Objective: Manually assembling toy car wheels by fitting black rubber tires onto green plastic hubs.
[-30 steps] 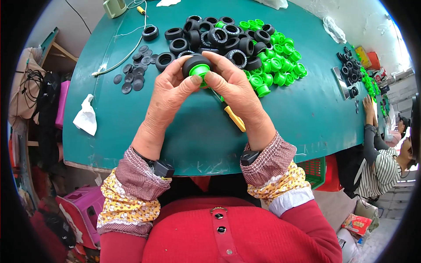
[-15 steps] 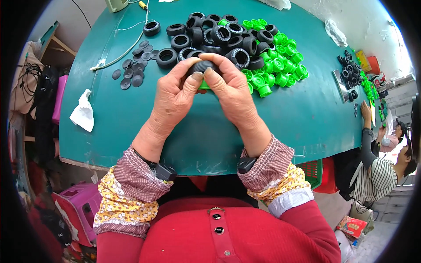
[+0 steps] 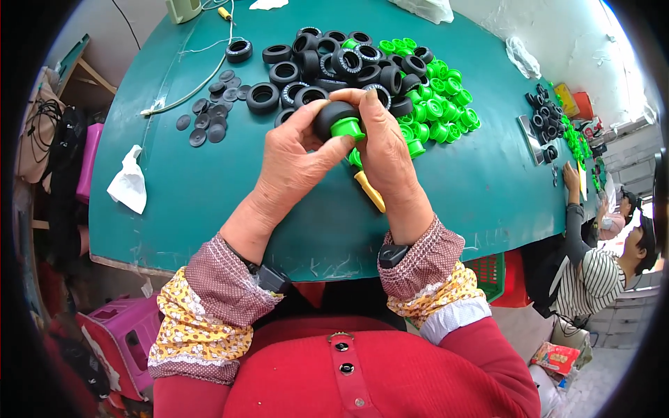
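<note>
A small black toy tyre (image 3: 327, 120) with a bright green wheel hub (image 3: 347, 129) sticking out of its opening is held up over the table between both my hands. My left hand (image 3: 296, 157) grips it from the left, thumb by the hub. My right hand (image 3: 385, 143) closes on its right side, fingers over the top. Beside my right palm a yellow handle (image 3: 369, 192) slants downward; whether I hold it or it lies on the table I cannot tell. Just beyond my hands lie a heap of black tyres (image 3: 346, 61) and a pile of green hubs (image 3: 433, 109).
Flat black discs (image 3: 217, 111) are scattered left of the tyres, near a pale cord (image 3: 182, 102). A crumpled white tissue (image 3: 128, 182) lies on the green table (image 3: 209, 209). At the far right a person in a striped top (image 3: 603, 282) works by more tyres (image 3: 547, 115).
The tyre has been turned, so the green hub now faces right and towards me. My right hand has shifted right with its fingers raised. The yellow handle has come into sight.
</note>
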The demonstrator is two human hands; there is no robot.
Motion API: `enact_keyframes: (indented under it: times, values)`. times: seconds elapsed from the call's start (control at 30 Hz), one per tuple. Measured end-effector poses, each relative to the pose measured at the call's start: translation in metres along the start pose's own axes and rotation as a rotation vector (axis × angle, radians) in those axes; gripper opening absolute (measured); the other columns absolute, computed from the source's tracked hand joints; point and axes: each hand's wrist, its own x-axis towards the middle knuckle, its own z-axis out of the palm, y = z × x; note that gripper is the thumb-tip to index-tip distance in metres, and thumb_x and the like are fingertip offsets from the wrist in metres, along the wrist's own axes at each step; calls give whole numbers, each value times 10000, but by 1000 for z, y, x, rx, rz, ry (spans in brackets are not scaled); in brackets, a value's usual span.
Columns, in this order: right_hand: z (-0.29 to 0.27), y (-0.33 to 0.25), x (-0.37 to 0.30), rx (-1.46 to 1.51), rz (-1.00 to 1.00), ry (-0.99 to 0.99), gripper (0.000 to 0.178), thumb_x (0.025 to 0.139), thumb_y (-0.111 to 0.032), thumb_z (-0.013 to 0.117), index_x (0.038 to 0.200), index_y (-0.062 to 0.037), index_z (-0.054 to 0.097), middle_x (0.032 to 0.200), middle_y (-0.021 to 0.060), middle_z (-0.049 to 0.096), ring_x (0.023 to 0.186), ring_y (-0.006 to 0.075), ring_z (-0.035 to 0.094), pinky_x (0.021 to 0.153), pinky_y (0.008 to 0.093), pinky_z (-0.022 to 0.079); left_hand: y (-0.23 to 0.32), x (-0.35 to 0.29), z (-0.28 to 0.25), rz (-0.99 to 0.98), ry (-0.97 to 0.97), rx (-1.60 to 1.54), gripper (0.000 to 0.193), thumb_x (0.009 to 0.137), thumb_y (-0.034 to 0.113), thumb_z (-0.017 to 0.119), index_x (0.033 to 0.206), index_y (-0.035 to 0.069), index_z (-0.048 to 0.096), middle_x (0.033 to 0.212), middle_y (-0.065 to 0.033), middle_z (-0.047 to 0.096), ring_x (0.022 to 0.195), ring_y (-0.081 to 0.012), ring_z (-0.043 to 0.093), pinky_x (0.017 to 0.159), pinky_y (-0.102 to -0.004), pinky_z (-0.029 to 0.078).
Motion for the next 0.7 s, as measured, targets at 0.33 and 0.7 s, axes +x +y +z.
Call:
enact_keyframes:
  times: [0.33, 0.7]
  values:
    - [7, 9, 2, 6, -27, -105, 432, 887, -335, 479, 1183, -25, 430, 968, 33, 521, 875, 88, 479, 736, 224, 421, 9, 5, -13, -295, 1, -303, 410, 764, 153, 644, 1089, -9, 453, 931, -59, 553, 836, -113, 562, 680, -223, 470]
    - [-3, 22, 5, 100, -29, -174, 355, 915, -280, 428, 1197, -64, 414, 979, 13, 509, 883, 79, 493, 727, 225, 441, 8, 7, -10, -219, -56, -242, 404, 823, 186, 510, 1176, -5, 454, 981, -73, 563, 797, -129, 582, 635, -222, 481]
